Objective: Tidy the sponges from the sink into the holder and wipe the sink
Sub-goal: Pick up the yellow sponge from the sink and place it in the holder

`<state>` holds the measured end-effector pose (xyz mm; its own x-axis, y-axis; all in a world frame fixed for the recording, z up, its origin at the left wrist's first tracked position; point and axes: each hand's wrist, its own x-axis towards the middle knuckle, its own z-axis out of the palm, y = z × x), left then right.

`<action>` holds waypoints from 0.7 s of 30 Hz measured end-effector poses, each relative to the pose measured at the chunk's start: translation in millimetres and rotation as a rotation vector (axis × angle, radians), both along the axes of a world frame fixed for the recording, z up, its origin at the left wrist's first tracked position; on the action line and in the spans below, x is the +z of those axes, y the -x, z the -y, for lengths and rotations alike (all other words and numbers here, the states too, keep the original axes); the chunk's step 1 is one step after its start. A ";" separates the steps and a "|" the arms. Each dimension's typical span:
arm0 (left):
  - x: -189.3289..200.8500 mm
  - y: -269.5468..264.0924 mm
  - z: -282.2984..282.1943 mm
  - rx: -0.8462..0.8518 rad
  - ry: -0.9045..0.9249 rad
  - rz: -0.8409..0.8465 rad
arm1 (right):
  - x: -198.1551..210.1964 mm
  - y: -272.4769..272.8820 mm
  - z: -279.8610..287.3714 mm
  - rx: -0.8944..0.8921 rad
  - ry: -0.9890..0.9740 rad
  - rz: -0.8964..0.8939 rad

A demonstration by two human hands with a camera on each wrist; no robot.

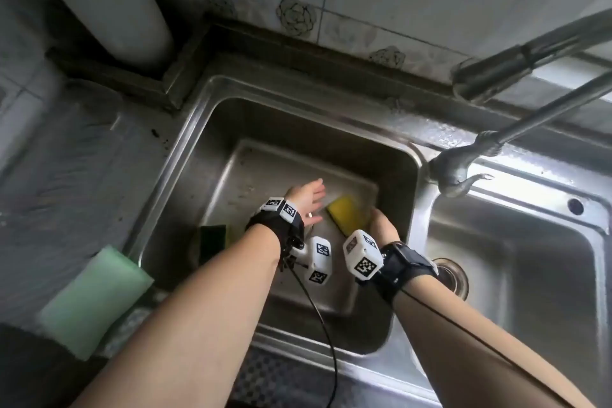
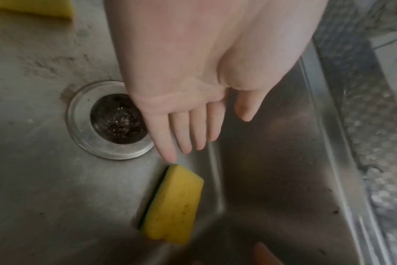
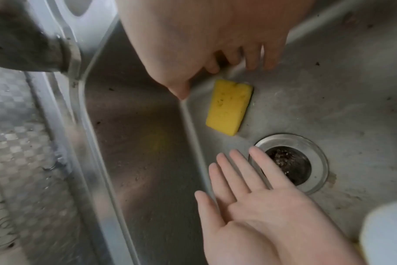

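Note:
A yellow sponge (image 1: 346,214) (image 3: 229,107) lies flat on the floor of the left sink basin (image 1: 185,156), near its right wall. Its dark green scourer side (image 2: 154,193) faces down. My right hand (image 1: 381,225) (image 3: 218,75) hovers over the sponge's far end with thumb and fingers loosely bent, holding nothing. My left hand (image 1: 313,205) (image 2: 229,125) (image 3: 238,179) is spread flat above the drain (image 2: 116,120), its fingertips just short of the sponge. A second sponge (image 1: 213,238), dark green and yellow, leans against the basin's left wall.
A pale green sponge (image 1: 96,298) sits on the counter left of the sink. The faucet (image 1: 463,169) reaches in from the right over the divider. A second basin with its own drain (image 1: 450,275) lies to the right. A white pipe (image 1: 109,0) stands back left.

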<state>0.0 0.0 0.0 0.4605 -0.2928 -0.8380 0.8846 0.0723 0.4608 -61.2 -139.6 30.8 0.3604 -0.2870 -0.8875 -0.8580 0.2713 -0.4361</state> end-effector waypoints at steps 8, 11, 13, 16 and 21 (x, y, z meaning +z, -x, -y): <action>-32.1 0.6 23.2 -0.105 -0.044 0.014 | -23.0 -11.2 -4.1 -0.273 -0.181 0.081; -38.7 1.1 29.7 -0.170 -0.111 0.031 | -23.3 -8.2 -3.6 -0.336 -0.290 0.152; -38.6 1.2 30.9 -0.207 -0.166 0.048 | -25.5 -10.0 -7.9 -0.359 -0.292 0.174; -42.0 4.3 27.5 -0.222 -0.267 0.070 | -24.0 -9.8 -12.0 -0.320 -0.286 0.147; -47.2 10.1 13.1 -0.328 -0.467 0.251 | -20.6 -5.7 -12.7 -0.189 -0.221 0.046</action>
<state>-10.1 -13.1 -47.2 0.6081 -0.0807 -0.7898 0.6873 -0.4444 0.5746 -55.5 -126.9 10.2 0.3603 -0.1550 -0.9199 -0.7637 0.5173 -0.3863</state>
